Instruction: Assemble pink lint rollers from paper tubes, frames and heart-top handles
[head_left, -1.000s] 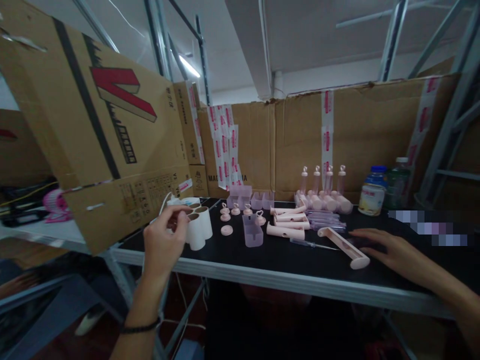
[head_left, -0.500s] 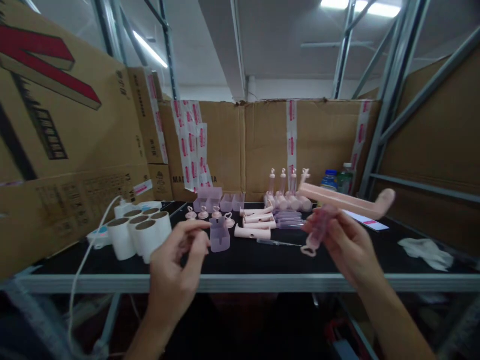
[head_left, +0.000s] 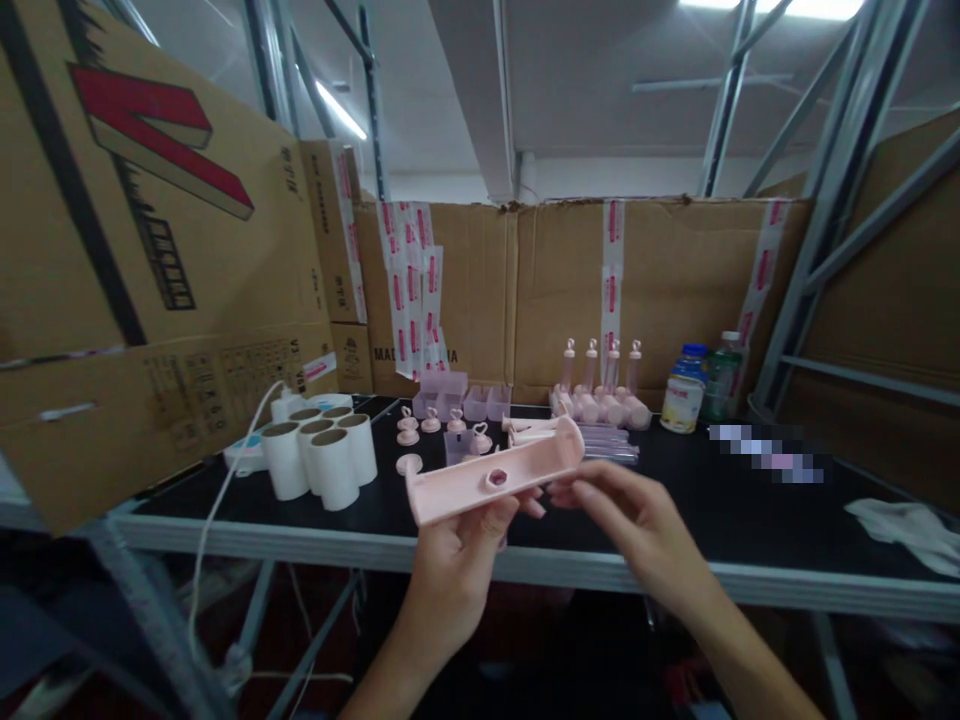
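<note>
A long pink trough-shaped part with a round hole in its middle is held above the table's front part. My left hand grips it from below, thumb on its near side. Close to the part's right end is my right hand, its fingers bent together; what they hold, if anything, is hidden. Behind the held part lie pink ring-topped caps, a purple box piece, more pink parts and clear purple tubes.
White cardboard tubes stand at the left beside a white cable. Pink assemblies and purple boxes are at the back. Bottles and a white cloth are on the right.
The long pink part has moved from the right hand's side to the middle, now in my left hand. The purple tube piece with a ring that my right hand held is no longer visible.
</note>
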